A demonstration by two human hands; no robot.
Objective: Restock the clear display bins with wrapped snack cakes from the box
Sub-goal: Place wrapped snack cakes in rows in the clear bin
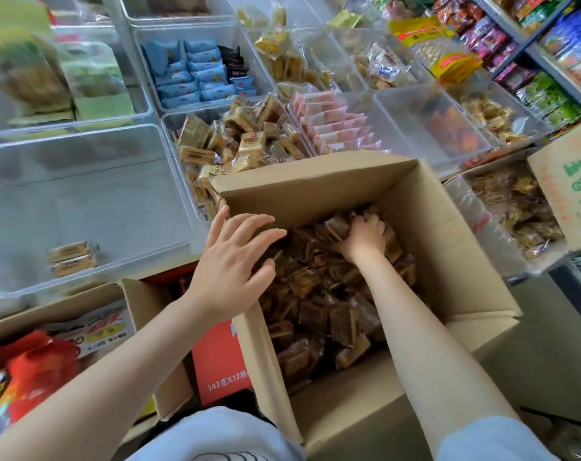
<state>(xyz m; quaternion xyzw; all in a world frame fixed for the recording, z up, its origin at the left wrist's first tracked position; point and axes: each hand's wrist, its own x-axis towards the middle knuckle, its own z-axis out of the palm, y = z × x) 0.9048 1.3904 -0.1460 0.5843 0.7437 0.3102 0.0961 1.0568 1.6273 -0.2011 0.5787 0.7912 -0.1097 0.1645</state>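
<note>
Our right hand (365,236) deep in box (455,261), fingers curled round bunch of snack cakes (315,314). Left hand (236,257) spread wide, empty, above box's near-left rim. Box looks pretty full tbh. Big clear bin (83,201) just left of us holds only couple cakes, so we reckon restock barely started.

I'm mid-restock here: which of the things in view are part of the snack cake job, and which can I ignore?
Part of the job:
open cardboard box
wrapped snack cakes in it
right hand digging into them
left hand over the box edge
nearly empty clear bin
bin of matching cakes

Ignore:
blue packets
pink packets
orange carton
shelf bags
</note>
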